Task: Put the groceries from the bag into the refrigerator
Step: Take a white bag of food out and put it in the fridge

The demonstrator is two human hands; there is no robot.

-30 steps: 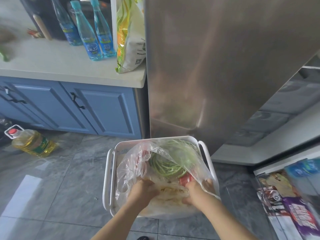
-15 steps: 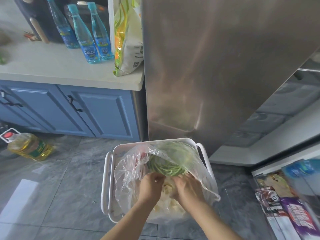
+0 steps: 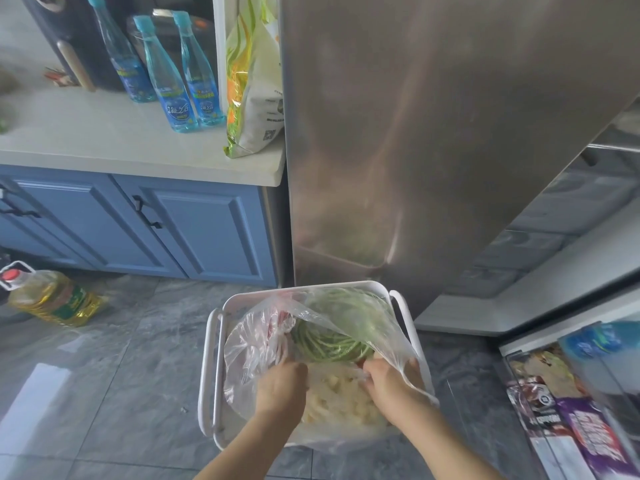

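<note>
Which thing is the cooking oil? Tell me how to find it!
Look at the blue cabinets left of the refrigerator. Down on the grey floor in front of them lies the oil bottle. It is the only yellow bottle with a red cap; the bottles on the counter are blue.

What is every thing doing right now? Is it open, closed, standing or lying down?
Plastic bag: open, in the white basket.
Left hand: inside bag.
Right hand: gripping bag film.
Green beans: coiled inside bag.
Blue bottles: upright, capped.
Oil bottle: lying on floor.
Cabinet doors: closed.
</note>
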